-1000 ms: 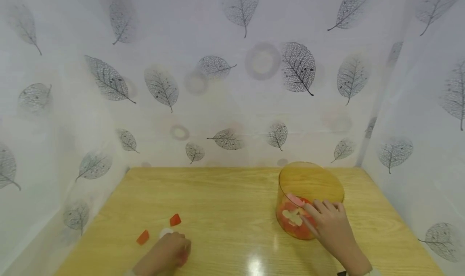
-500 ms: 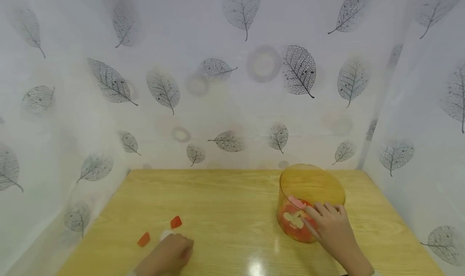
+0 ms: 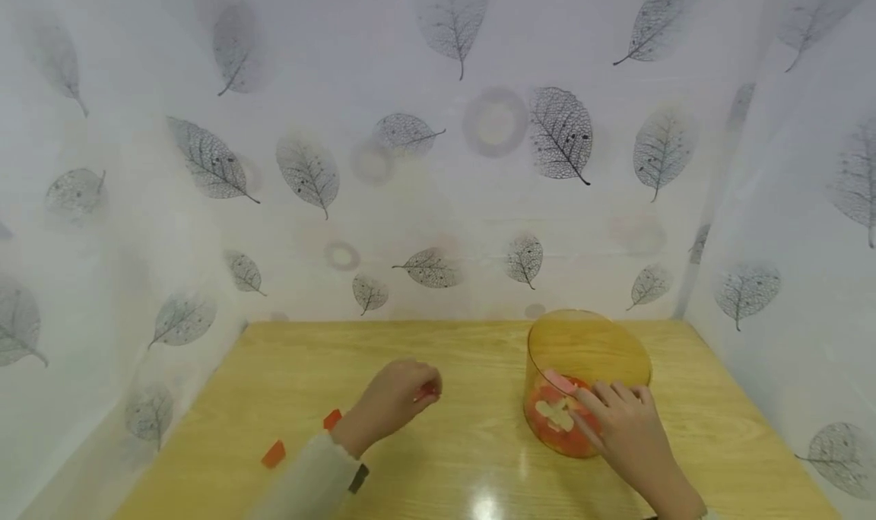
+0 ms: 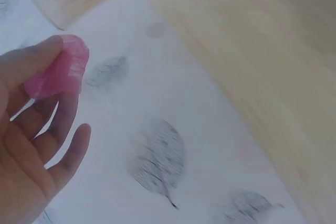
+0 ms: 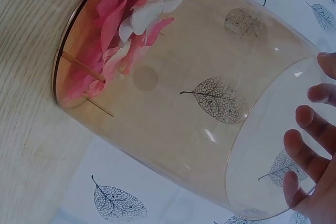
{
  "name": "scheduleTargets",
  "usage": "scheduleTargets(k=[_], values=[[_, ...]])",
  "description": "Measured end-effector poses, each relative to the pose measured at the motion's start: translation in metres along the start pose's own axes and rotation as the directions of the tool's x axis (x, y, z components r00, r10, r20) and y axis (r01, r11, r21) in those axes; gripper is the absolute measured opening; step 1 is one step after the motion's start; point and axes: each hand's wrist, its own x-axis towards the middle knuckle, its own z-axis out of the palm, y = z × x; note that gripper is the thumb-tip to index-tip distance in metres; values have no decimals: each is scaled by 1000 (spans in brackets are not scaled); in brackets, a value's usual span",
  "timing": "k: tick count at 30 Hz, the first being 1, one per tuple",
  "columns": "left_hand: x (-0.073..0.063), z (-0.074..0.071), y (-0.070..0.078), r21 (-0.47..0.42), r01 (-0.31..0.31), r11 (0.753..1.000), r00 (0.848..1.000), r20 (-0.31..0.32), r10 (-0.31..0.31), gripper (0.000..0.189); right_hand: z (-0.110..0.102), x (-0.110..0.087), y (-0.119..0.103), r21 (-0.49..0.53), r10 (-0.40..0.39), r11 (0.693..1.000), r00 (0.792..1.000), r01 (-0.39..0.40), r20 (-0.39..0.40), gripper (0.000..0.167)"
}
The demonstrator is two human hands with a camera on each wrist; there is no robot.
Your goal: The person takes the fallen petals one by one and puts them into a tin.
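My left hand (image 3: pixel 397 398) is raised over the middle of the table and pinches a pink petal (image 4: pixel 65 69) between thumb and fingers; the left wrist view shows it best. On the right stands a clear amber container (image 3: pixel 588 345), upright, with pink, red and white petals (image 5: pixel 139 19) gathered at its bottom. My right hand (image 3: pixel 623 429) rests at its near rim, with relaxed, spread fingertips (image 5: pixel 304 115) at the mouth. A pink piece (image 3: pixel 560 381) shows beside that index fingertip in the head view.
Two orange-red petals lie on the wooden table (image 3: pixel 438 459) at the left: one red petal (image 3: pixel 274 454) in the open, another petal (image 3: pixel 331 419) partly behind my left wrist. White sheeting (image 3: pixel 438 201) with leaf prints rises along the back and both sides.
My left hand has lifted from the table at the front left, with the pink petal, and moved right towards the container. Its sleeve now covers the white piece. My right hand has stayed in place.
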Motion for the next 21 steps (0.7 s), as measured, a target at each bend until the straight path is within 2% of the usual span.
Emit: scheduleTargets(k=[5, 9, 11, 15, 21], values=[[63, 4, 26, -33, -62, 998, 997, -56, 60, 8, -1, 0, 1, 1, -3, 1000, 1000, 3, -12, 59], [104, 13, 44, -30, -114, 993, 993, -42, 113, 7, -1, -1, 0, -2, -4, 1000, 1000, 4, -20, 57], [122, 18, 53, -30, -124, 992, 992, -12, 124, 7, -1, -1, 0, -2, -3, 1000, 1000, 3, -27, 57], [150, 32, 65, -21, -112, 993, 992, 52, 113, 6, 0, -1, 0, -5, -7, 1000, 999, 6, -33, 56], [176, 51, 76, 41, -94, 995, 990, 112, 89, 7, -1, -1, 0, -23, -8, 1000, 1000, 8, -12, 56]])
